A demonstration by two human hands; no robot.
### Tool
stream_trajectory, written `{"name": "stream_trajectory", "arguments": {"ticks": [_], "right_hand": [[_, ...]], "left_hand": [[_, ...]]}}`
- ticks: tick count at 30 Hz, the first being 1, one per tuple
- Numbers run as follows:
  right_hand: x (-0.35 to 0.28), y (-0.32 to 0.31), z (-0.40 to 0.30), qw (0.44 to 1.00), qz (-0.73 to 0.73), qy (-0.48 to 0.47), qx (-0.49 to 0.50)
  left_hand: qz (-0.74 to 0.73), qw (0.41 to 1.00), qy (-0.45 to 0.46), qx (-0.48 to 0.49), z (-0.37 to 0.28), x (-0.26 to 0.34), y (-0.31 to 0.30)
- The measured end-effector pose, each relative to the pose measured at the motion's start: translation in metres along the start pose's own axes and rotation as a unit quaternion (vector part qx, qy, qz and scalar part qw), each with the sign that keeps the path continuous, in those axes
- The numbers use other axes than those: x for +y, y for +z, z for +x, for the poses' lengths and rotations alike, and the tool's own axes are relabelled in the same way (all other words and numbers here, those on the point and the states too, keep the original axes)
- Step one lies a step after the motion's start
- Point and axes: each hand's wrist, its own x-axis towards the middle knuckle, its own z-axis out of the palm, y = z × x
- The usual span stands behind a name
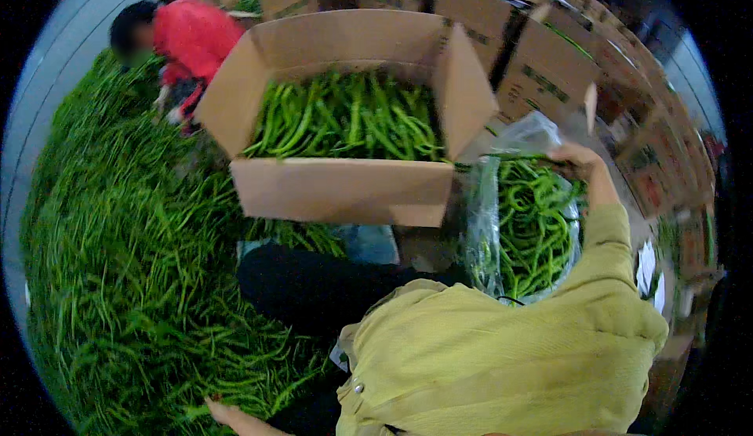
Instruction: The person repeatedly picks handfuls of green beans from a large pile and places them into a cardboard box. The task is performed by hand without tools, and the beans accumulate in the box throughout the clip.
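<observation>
At the bottom left, my left hand point(222, 411) reaches to a large heap of long green chili peppers point(135, 271); a pepper lies at its fingertips, and whether it is gripped is unclear. My right hand point(573, 161) is at the upper right edge of a clear plastic bag point(485, 242) filled with curled green peppers point(532, 230); its fingers are blurred and partly hidden. In front of me stands an open cardboard box point(344, 192), its flaps spread, with long green peppers point(353, 118) laid inside, mostly lengthwise.
A person in a red top point(194, 33) bends over the heap at the upper left. Cardboard boxes point(544, 83) stand behind the open box and along the right. More peppers lie beneath the open box's near flap, beside my dark-clothed leg.
</observation>
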Motion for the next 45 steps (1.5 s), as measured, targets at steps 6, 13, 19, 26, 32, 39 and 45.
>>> {"name": "stream_trajectory", "arguments": {"ticks": [6,13,19,26,32,39,45], "right_hand": [[0.073,-0.008,-0.001,0.983,0.037,-0.147,0.103],[0.014,0.052,0.026,0.843,-0.517,0.137,-0.057],[-0.091,0.253,-0.034,0.833,-0.426,-0.067,-0.347],[-0.158,0.558,-0.08,0.661,-0.389,-0.512,-0.386],[-0.153,0.805,-0.051,0.621,-0.346,-0.517,-0.477],[-0.143,0.995,-0.026,0.637,-0.52,-0.488,-0.291],[-0.123,1.046,0.036,0.621,-0.547,-0.511,-0.23]], "left_hand": [[-0.139,0.99,-0.014,-0.027,-0.032,0.015,0.008],[-0.29,0.956,0.011,-0.028,-0.05,0.029,-0.006],[-0.314,0.948,-0.009,0.044,-0.057,0.029,-0.018],[-0.223,0.974,0.044,-0.007,-0.06,0.042,-0.039],[-0.233,0.972,-0.008,-0.021,-0.062,0.038,-0.031],[-0.267,0.963,-0.021,-0.017,-0.046,0.051,-0.032],[-0.266,0.959,-0.056,-0.077,-0.038,0.047,-0.016]]}}
